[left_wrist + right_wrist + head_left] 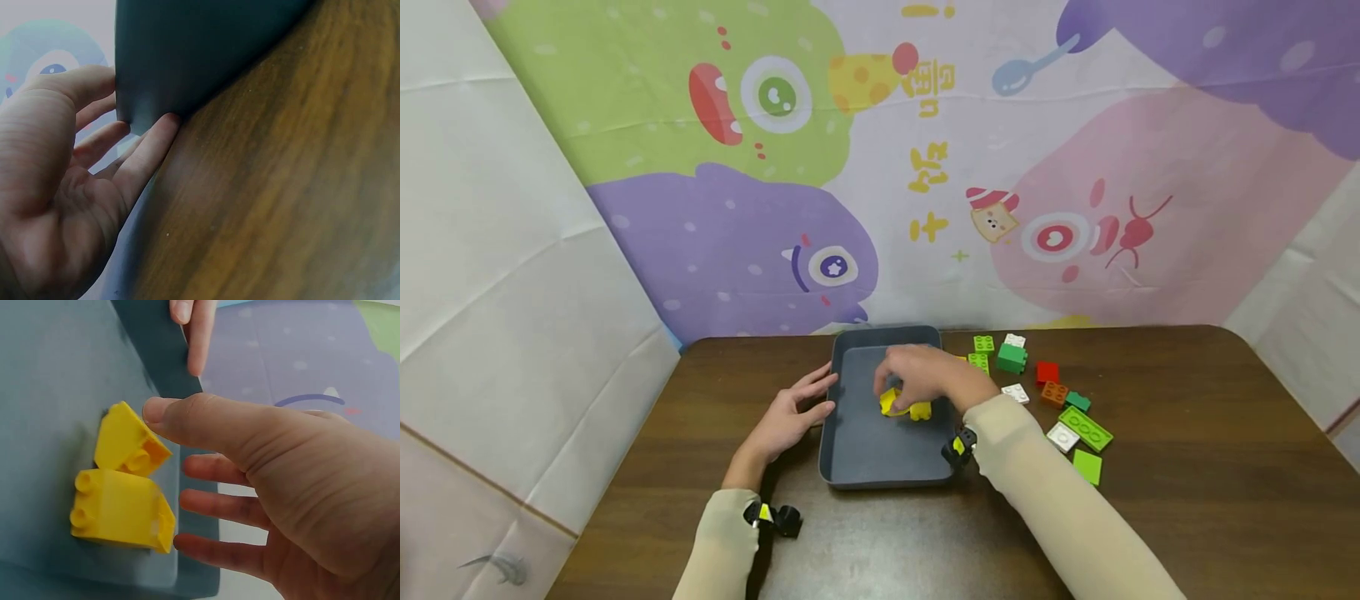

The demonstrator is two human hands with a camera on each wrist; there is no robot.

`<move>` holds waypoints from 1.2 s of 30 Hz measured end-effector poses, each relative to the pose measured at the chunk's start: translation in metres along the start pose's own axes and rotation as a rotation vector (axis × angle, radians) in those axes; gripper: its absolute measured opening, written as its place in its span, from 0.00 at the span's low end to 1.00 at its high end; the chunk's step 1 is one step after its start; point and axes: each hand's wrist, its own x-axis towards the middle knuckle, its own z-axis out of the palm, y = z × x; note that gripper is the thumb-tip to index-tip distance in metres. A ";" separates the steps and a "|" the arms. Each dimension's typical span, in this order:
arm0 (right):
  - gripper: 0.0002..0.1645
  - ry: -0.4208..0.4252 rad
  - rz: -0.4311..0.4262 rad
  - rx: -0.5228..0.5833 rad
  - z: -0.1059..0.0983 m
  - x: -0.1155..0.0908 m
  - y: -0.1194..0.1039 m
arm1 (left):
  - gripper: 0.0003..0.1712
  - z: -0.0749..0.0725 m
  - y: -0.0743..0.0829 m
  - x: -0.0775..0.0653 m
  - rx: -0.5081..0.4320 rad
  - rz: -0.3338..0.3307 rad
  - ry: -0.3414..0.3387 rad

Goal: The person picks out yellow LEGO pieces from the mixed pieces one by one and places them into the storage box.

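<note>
Two yellow toy bricks lie close together in a dark grey tray (880,458). The sloped brick (115,440) is at the right thumb tip in the right wrist view, and the studded brick (115,506) lies beside it. My right hand (921,372) reaches down into the tray over them, its fingers extended and spread from the thumb around the bricks' near side. At the tray's left side, my left hand (787,423) touches the outer wall (187,56) with its fingertips, fingers fairly straight.
Right of the tray, several loose bricks are scattered on the brown table (1187,467): a green brick (1012,358), a red brick (1047,372), an orange brick (1054,393), a long lime brick (1086,429) and a white brick (1063,437). A cartoon-printed cloth (925,275) hangs behind.
</note>
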 end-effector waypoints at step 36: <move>0.16 0.051 0.033 0.012 -0.028 -0.013 0.021 | 0.32 0.001 -0.001 0.000 -0.016 0.013 -0.005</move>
